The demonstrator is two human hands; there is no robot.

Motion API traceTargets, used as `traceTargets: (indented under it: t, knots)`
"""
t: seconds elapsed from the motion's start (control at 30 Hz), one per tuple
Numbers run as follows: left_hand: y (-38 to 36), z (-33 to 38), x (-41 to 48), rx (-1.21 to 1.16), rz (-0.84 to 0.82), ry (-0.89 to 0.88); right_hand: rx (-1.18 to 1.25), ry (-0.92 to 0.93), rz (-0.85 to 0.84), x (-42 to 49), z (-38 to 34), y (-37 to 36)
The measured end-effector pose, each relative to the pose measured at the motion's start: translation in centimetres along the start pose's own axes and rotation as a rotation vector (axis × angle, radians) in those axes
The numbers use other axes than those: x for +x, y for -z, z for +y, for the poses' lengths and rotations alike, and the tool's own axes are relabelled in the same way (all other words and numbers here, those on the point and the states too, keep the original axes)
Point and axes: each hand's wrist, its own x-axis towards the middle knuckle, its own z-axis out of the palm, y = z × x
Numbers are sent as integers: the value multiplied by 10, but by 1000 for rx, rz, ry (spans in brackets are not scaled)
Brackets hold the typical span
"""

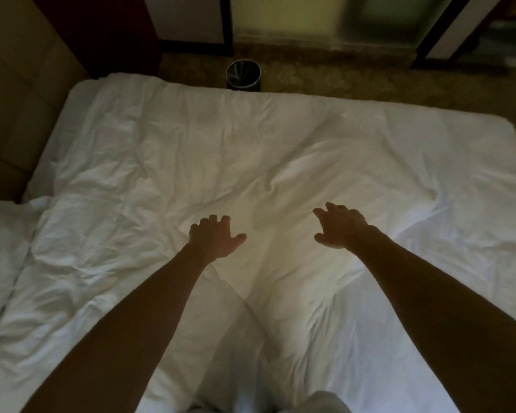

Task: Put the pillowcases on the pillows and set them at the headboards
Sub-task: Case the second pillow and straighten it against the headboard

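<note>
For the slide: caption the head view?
Open left hand and open right hand reach over the rumpled white duvet; bin beyond it.

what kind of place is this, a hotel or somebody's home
Most likely a hotel bedroom, though nothing settles it for certain. A plain white duvet lies spread out, a padded headboard stands at its left end, and a small lined waste bin sits on the carpet beyond.

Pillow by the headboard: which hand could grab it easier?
Probably the left hand: the pillow lies on its side, while the right hand is farther away. Both hands are open and empty.
</note>
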Motion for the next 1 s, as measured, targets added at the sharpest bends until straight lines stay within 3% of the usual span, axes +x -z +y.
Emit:
traceTargets:
  t: [0.53,0.67,0.87,1.0]
  knots:
    - [1,2,194,-41,-123,12,144,24,-75,175,27,-25]
    - [-10,2,223,-119,-184,28,130,27,-162,189,29,-55]
    - [-16,11,251,-317,-290,50,205,46,-134,193,37,-77]
    - [-10,21,252,-248,-302,2,219,44,-153,193,39,-74]
